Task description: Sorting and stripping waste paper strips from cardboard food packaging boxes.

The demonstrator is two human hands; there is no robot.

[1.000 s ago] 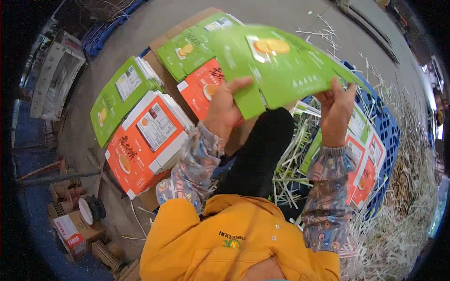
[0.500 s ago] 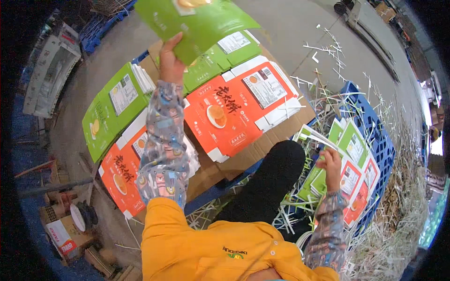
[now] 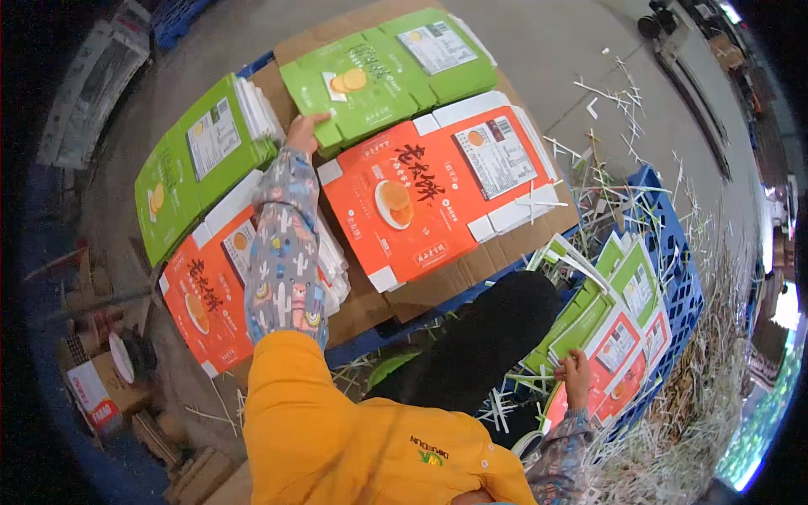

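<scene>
1. Left hand [image 3: 301, 132]: arm stretched forward, fingers [image 3: 313, 119] laid flat and loosely spread on the near-left corner of the green flat carton [image 3: 383, 76]; pressing on it rather than closed round it.
2. Green flat carton: lies unfolded on top of a brown cardboard sheet [image 3: 438, 282], directly ahead of the left fingers. Its near edge overlaps the far edge of the orange flat carton [image 3: 433, 194].
3. Orange flat carton: just to the right of and below the left fingers, flaps spread, its right flaps reaching almost to the cardboard sheet's right edge. Loose white paper strips [image 3: 606, 177] lie across that edge.
4. Green carton stack [image 3: 198, 164]: left of the left fingers, close beside the sleeve, white edges fanned toward the hand.
5. Orange carton stack [image 3: 210, 282]: below the green stack, partly under the left forearm; a narrow strip of bare cardboard separates it from the orange flat carton.
6. Right hand [image 3: 576, 377]: low at the right, fingers curled onto the near edge of the mixed carton pile [image 3: 619, 337]; whether they grip it I cannot tell.
7. Mixed carton pile: green and orange sheets leaning in a blue plastic crate [image 3: 682, 290], just beyond the right fingers.
8. Concrete floor [image 3: 547, 50]: open room beyond the cartons' far edge; shredded strips crowd the right side.
</scene>
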